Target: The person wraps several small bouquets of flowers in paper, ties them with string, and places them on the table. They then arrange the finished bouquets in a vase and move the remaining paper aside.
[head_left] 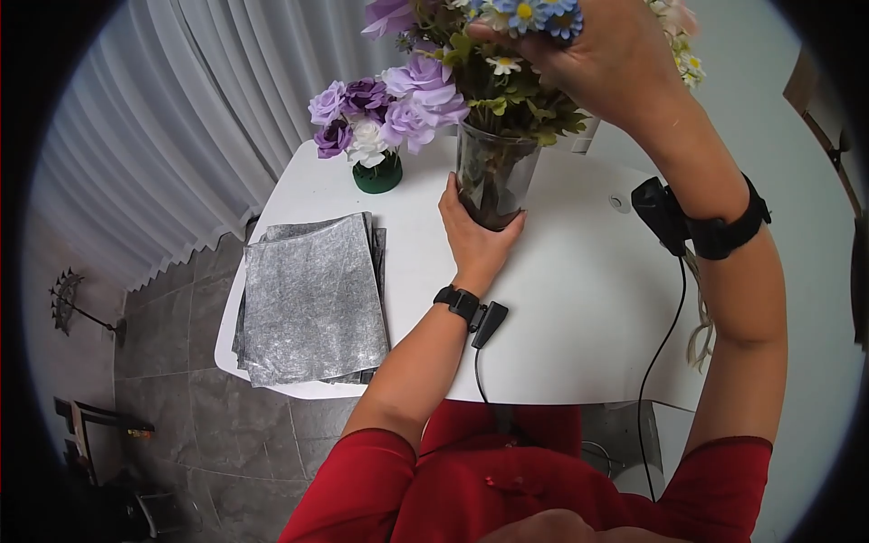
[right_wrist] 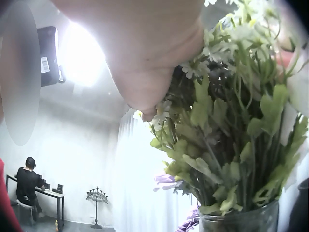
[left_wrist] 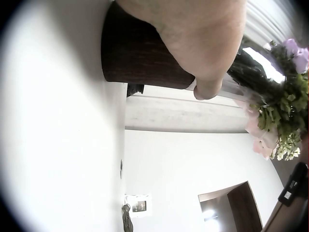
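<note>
On the white table stands a clear glass vase (head_left: 511, 167), packed with green stems. Its lower part is dark brown (left_wrist: 137, 53) in the left wrist view. My left hand (head_left: 480, 244) grips the vase low down, thumb and fingers on opposite sides. My right hand (head_left: 602, 68) is up among the flowers, beside blue daisies (head_left: 534, 14). Its thumb reaches into the bouquet and its other fingers are hidden, so I cannot tell whether they pinch a stem. Green leaves (right_wrist: 207, 140) and small white daisies (right_wrist: 195, 67) crowd below and beside this hand.
A smaller arrangement of purple and white roses (head_left: 367, 140) in a green base (head_left: 377, 175) stands left of the vase. Grey felt-like sheets (head_left: 312, 299) lie stacked at the table's left. Cables (head_left: 663, 353) hang from both wrist cameras. A pale curtain (head_left: 199, 100) hangs behind.
</note>
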A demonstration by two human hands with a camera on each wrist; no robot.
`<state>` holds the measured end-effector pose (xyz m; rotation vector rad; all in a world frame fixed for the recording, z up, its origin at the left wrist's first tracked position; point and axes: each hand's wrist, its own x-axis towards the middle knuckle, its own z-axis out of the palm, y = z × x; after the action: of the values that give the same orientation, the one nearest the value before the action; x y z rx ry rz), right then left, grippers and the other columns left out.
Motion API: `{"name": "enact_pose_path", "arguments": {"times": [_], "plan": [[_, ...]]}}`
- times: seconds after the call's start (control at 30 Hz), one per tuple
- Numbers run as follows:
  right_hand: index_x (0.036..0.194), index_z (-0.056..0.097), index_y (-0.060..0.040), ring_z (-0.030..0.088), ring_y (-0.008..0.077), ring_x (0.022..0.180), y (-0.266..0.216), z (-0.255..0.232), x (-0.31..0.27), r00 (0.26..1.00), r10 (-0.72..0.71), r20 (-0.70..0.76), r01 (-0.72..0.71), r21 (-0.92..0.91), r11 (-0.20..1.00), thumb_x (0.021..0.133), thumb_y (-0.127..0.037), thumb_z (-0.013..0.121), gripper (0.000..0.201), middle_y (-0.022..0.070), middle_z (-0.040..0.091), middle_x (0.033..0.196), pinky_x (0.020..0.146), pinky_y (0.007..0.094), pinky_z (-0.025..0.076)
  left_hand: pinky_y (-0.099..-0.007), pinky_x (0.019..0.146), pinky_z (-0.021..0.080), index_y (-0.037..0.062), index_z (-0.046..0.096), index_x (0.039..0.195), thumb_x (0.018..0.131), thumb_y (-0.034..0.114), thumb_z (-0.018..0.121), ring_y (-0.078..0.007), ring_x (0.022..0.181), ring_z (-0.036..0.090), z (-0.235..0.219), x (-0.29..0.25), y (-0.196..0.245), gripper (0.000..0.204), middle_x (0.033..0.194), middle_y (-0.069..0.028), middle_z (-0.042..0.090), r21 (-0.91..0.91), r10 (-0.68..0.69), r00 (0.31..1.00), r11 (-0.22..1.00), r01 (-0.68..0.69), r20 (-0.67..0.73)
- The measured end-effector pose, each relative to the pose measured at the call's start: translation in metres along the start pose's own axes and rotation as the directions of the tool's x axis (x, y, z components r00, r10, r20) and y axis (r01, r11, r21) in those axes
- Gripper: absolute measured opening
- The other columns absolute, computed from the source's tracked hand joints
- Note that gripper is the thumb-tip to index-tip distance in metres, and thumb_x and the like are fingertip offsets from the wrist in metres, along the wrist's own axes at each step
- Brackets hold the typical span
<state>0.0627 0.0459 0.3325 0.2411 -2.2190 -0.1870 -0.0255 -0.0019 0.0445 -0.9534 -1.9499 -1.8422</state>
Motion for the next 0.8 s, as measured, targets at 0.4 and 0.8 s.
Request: {"name": "enact_pose_path", "arguments": {"times": [0.4,0.8], "plan": [[0.107,0.051,0.0048,0.056,0.0232,0.086,0.046,-0.021,-0.150,0.424,0.102,-0.900,0.157,0.184,0.970,0.093,-0.017,0.042,0.027,0.0172,0.058,0.096,0.073,0.0314,0.046,-0.0385,0.104,0.033,0.0028,0.021,0.140,0.056,0.022,0.086,-0.0288,0.123,0.041,0.002,0.005,-0.014,0.108,0.133,-0.0184,0.039,-0.284,0.035,0.973,0.958,0.033,0.230],[0.122,0.049,-0.0054,0.054,0.0168,0.106,0.081,0.154,-0.213,0.711,0.665,0.228,0.070,0.918,-0.390,0.095,-0.024,0.050,0.033,0.0056,0.056,0.116,0.090,0.0344,0.044,-0.0396,0.102,0.034,0.0012,0.036,0.131,0.057,0.034,0.086,-0.0291,0.118,0.042,0.000,-0.010,-0.024,0.096,0.123,-0.0118,0.039,-0.336,0.005,0.890,0.927,0.167,0.456]]}}
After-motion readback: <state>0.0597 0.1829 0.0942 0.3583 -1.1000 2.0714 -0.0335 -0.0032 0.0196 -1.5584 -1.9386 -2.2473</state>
